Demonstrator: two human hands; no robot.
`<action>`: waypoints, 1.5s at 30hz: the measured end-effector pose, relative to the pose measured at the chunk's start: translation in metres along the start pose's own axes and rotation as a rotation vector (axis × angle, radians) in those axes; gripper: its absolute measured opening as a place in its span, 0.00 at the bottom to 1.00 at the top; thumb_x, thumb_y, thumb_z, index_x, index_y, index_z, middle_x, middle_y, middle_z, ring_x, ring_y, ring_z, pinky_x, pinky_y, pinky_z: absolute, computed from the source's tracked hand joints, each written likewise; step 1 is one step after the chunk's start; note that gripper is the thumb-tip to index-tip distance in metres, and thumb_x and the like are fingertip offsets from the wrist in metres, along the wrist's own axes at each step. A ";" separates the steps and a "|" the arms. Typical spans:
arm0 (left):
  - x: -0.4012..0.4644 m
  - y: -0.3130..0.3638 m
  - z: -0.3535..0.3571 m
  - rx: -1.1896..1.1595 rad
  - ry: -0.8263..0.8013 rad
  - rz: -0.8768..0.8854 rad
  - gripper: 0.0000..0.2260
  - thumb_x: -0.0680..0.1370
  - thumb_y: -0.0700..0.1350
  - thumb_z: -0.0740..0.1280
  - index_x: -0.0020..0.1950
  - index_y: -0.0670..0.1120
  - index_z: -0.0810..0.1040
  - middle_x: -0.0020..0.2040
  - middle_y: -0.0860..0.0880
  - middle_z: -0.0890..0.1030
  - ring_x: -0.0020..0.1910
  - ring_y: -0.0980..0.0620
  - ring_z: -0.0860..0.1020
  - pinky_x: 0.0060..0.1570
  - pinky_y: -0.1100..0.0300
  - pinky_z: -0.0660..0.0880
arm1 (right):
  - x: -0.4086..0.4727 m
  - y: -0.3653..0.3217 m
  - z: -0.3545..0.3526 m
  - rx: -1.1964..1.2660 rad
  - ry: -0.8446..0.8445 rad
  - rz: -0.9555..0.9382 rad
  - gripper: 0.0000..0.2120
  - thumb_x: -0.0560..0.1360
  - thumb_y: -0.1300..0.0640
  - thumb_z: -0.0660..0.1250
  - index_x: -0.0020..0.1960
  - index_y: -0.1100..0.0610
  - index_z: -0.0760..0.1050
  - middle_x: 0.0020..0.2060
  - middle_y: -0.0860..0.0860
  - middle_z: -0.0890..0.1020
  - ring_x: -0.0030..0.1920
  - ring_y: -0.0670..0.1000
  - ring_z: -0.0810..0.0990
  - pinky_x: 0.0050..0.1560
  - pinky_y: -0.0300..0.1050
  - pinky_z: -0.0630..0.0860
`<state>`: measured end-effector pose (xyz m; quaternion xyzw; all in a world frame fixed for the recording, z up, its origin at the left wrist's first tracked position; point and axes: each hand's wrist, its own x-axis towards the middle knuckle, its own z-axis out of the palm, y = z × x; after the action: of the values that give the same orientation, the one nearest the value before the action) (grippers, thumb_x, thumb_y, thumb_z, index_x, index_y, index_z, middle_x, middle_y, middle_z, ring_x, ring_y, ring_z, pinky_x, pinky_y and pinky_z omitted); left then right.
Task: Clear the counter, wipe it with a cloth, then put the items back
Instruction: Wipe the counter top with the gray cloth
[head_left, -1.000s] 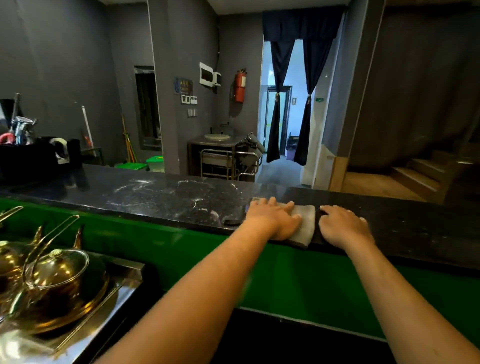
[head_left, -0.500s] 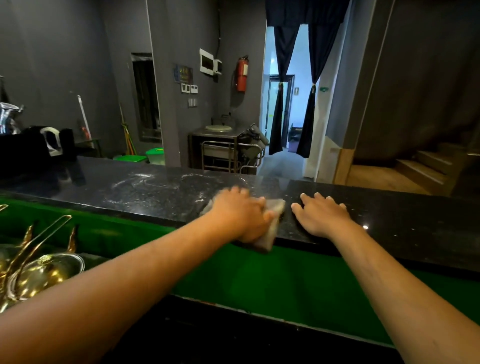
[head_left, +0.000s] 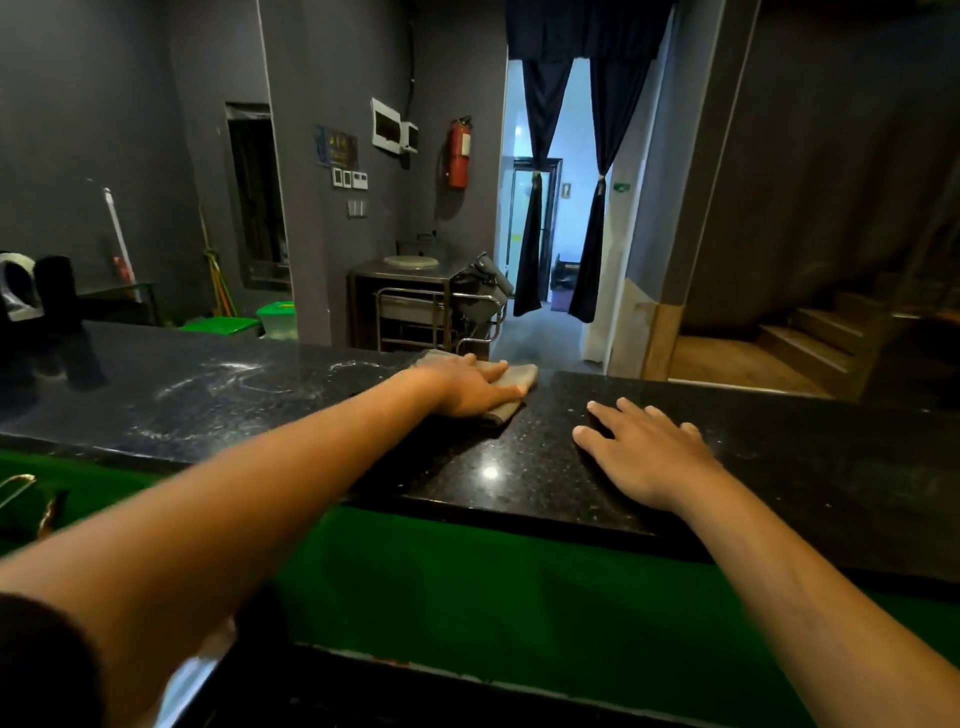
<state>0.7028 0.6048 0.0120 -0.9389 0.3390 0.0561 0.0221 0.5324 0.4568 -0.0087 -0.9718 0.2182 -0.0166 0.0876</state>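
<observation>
A long black speckled stone counter (head_left: 519, 467) runs across the view above a green front panel. My left hand (head_left: 470, 387) lies palm down on a folded grey cloth (head_left: 519, 378), pressing it onto the counter near its far edge. My right hand (head_left: 644, 452) rests flat on the bare counter to the right of the cloth, fingers spread, holding nothing. Pale wipe streaks (head_left: 234, 379) mark the counter to the left of the cloth.
Dark items (head_left: 52, 291) and a white object (head_left: 15, 288) stand at the counter's far left end. Brass-coloured handles (head_left: 21, 493) show low on the left. Beyond the counter are a metal trolley (head_left: 415, 306), a red fire extinguisher (head_left: 460, 150) and a curtained doorway (head_left: 563, 234).
My left hand has pushed the cloth away from the near edge toward the far edge of the counter. My right hand stays flat on the counter. The view has moved closer and tilted.
</observation>
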 end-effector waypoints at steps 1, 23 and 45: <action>-0.011 0.005 0.006 0.014 0.013 0.098 0.32 0.79 0.71 0.46 0.81 0.62 0.45 0.83 0.45 0.48 0.80 0.40 0.50 0.74 0.35 0.48 | 0.001 0.001 0.001 0.002 -0.001 0.001 0.30 0.80 0.35 0.47 0.79 0.43 0.51 0.80 0.50 0.52 0.79 0.56 0.50 0.75 0.63 0.49; 0.023 0.007 0.009 -0.062 -0.006 0.261 0.26 0.83 0.63 0.45 0.81 0.60 0.47 0.82 0.48 0.50 0.80 0.43 0.48 0.75 0.37 0.45 | 0.005 0.000 0.002 0.016 0.032 0.022 0.28 0.81 0.36 0.48 0.79 0.42 0.54 0.80 0.48 0.53 0.79 0.54 0.51 0.75 0.61 0.50; -0.092 0.010 0.013 -0.079 0.048 -0.157 0.25 0.84 0.60 0.45 0.81 0.59 0.47 0.83 0.46 0.47 0.80 0.39 0.50 0.77 0.41 0.47 | -0.027 -0.021 -0.011 0.027 0.182 0.009 0.23 0.81 0.42 0.55 0.73 0.49 0.69 0.71 0.53 0.72 0.69 0.58 0.70 0.65 0.54 0.69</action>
<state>0.6250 0.6561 0.0098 -0.9638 0.2621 0.0452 -0.0188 0.5164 0.4850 0.0055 -0.9640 0.2293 -0.1075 0.0805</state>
